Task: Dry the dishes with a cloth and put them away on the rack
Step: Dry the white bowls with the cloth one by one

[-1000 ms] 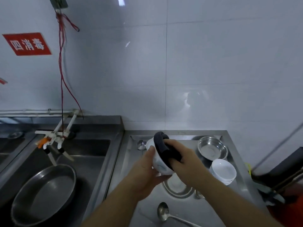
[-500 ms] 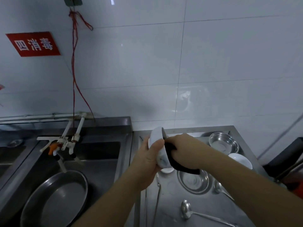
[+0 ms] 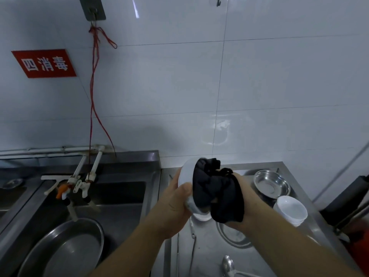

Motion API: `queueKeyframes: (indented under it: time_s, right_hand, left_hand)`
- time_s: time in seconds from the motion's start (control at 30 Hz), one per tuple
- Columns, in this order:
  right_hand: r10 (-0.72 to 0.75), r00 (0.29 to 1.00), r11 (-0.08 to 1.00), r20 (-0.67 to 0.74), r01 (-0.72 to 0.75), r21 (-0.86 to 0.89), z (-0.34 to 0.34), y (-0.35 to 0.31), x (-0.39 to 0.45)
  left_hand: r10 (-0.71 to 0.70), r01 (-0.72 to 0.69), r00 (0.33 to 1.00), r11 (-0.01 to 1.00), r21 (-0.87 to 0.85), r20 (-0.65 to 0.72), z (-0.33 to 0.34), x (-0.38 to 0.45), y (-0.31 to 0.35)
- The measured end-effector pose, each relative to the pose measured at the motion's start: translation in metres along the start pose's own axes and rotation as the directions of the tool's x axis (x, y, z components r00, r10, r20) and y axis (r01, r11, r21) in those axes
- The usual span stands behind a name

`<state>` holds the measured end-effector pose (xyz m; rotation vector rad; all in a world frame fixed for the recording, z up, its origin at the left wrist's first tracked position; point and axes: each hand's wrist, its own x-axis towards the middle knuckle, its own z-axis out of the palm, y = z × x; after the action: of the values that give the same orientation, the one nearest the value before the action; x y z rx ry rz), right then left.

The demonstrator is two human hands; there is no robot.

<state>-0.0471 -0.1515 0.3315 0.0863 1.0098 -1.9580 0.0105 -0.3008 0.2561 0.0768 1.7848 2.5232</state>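
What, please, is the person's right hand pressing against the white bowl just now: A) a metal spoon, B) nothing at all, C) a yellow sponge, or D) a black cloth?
D: the right hand bunches a black cloth into the white bowl, which the left hand steadies.

1. The wall [image 3: 259, 76] is clad in large glossy white tiles with thin grey joints — soft glare shows on several.
2. A red sign [image 3: 44, 63] with white characters is fixed at the left.
3. A red cord [image 3: 93, 80] hangs from a grey metal wall hook [image 3: 92, 8] down towards white taps [image 3: 79, 180].
4. Below runs a stainless-steel sink [image 3: 119, 196] — beside it, a steel tabletop [image 3: 205, 256].
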Motion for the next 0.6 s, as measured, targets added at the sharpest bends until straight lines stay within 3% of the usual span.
queueKeyframes:
  time_s: [0.07, 0.13, 0.17, 0.23, 0.27, 0.3, 0.33, 0.4, 0.43, 0.5, 0.53, 0.6]
  right_hand:
    - [-0.058, 0.998, 0.972, -0.002, 0.057, 0.226, 0.003, 0.007, 0.004]
    - [-0.085, 0.993, 0.949, -0.082, 0.106, 0.296, 0.001, 0.011, 0.011]
    - [-0.107, 0.981, 0.963, -0.163, 0.143, 0.230, -0.003, 0.012, 0.013]
    - [-0.283, 0.904, 0.958, -0.321, 0.250, -0.140, -0.011, 0.012, 0.019]
    - [-0.436, 0.841, 0.864, -0.321, 0.291, -0.412, -0.017, 0.012, 0.019]
    - [-0.583, 0.784, 0.674, -0.213, 0.320, -0.666, -0.025, 0.012, 0.018]
    - [-0.674, 0.738, 0.413, -0.031, 0.342, -0.844, -0.035, 0.008, 0.016]
    - [-0.580, 0.743, -0.067, 0.335, 0.367, -0.928, -0.048, -0.007, 0.011]
    - [-0.474, 0.781, -0.183, 0.407, 0.364, -0.913, -0.053, -0.016, 0.010]
    - [-0.327, 0.871, -0.180, 0.366, 0.323, -0.929, -0.056, -0.032, 0.007]
    - [-0.288, 0.903, -0.094, 0.319, 0.304, -0.948, -0.057, -0.036, 0.004]
    - [-0.239, 0.946, 0.197, 0.217, 0.266, -0.944, -0.059, -0.038, 0.000]
  left_hand:
    - [0.019, -0.020, 0.999, 1.000, -0.017, -0.048, 0.006, 0.001, 0.001]
    - [0.019, -0.021, 0.992, 1.000, -0.013, -0.126, 0.016, 0.003, 0.000]
    - [0.019, -0.019, 0.987, 1.000, -0.002, -0.159, 0.021, 0.005, -0.003]
    - [0.025, -0.021, 0.975, 1.000, 0.020, -0.220, 0.029, 0.010, -0.009]
    - [0.034, -0.030, 0.971, 0.999, 0.022, -0.236, 0.032, 0.011, -0.010]
    - [0.045, -0.042, 0.970, 0.999, 0.018, -0.238, 0.034, 0.013, -0.010]
    - [0.053, -0.049, 0.970, 0.999, 0.021, -0.238, 0.034, 0.015, -0.008]
    - [0.052, -0.039, 0.965, 0.998, 0.057, -0.259, 0.034, 0.018, -0.004]
    - [0.051, -0.031, 0.963, 0.997, 0.077, -0.264, 0.035, 0.019, -0.003]
    - [0.053, -0.014, 0.963, 0.989, 0.149, -0.264, 0.038, 0.019, -0.003]
    - [0.061, -0.005, 0.964, 0.977, 0.211, -0.258, 0.041, 0.020, -0.001]
    - [0.086, -0.009, 0.971, 0.945, 0.328, -0.222, 0.044, 0.021, 0.003]
